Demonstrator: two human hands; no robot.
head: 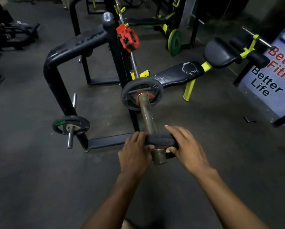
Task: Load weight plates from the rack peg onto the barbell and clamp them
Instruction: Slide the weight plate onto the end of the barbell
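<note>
Both hands on a small black round weight plate (160, 139), seen edge-on and threaded onto the near end of the worn brownish steel barbell sleeve (148, 119). Left hand (135, 154) grasping the plate's left rim, fingers curled over the top edge and thumb tucked against the near face. Right hand (184, 148) gripping the right rim, fingers spread over the far side, thumb pressed on the near face beside the sleeve's open tip. Farther up the same sleeve, a second black spoked plate (142, 95) facing the camera, a red collar showing behind its hub. Higher along the thin part of the bar, a red plastic clamp (128, 38) hanging near the black tubular rack frame (59, 76). Low on that frame, to the left, a chrome peg (70, 135) carrying another small black plate (70, 125) with a green label. Beyond, a black padded bench with yellow legs (178, 73) on the dark rubber floor (31, 171).
</note>
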